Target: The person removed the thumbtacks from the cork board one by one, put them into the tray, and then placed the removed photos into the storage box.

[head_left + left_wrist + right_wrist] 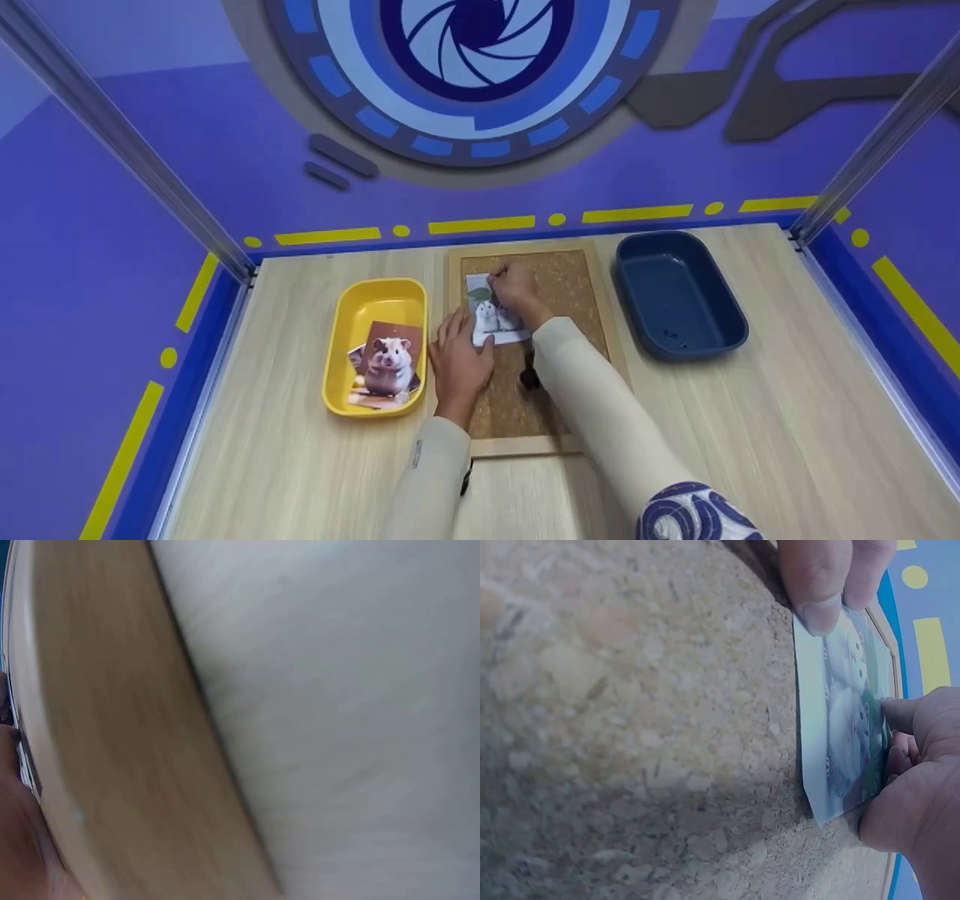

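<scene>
A photo (487,316) of white hamsters under a green leaf lies on a wood-framed cork board (559,281). My left hand (459,364) rests on the photo's lower left side with fingers extended and thumb at the bottom edge. With curled fingers, my right hand (517,289) touches the photo's upper part; whatever may be between its fingertips is hidden. In the right wrist view, the photo (844,727) has its white lower border slightly off the cork, with left fingers (821,585) on one corner and the right hand (926,772) at the far end.
Left of the board stands a yellow tray (332,352) holding several photos, a hamster picture (390,364) on top. A dark blue tray (679,292) with a few tiny dark pieces (673,335) stands to the right. A purple wall (540,180) closes off the back.
</scene>
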### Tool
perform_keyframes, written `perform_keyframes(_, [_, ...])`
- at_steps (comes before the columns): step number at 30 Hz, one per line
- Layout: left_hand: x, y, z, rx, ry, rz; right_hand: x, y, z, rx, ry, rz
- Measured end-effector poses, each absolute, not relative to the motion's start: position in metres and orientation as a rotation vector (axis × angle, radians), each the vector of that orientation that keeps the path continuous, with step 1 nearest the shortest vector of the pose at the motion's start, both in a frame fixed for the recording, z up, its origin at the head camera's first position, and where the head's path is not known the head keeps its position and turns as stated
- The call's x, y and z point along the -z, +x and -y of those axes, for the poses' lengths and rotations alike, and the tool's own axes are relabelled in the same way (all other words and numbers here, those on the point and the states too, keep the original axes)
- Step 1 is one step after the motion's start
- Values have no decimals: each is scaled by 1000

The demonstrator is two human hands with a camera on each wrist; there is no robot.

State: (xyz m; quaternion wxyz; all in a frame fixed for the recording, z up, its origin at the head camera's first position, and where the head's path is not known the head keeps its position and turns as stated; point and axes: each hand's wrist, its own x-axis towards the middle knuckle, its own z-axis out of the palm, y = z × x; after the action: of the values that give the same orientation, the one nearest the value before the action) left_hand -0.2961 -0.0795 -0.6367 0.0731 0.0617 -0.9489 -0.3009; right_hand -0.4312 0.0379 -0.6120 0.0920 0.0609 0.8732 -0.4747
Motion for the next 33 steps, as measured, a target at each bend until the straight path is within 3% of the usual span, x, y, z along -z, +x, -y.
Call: perform_keyframes(33, [639, -296, 80, 931, 185, 2803, 614, -434, -38, 1376, 179, -2610])
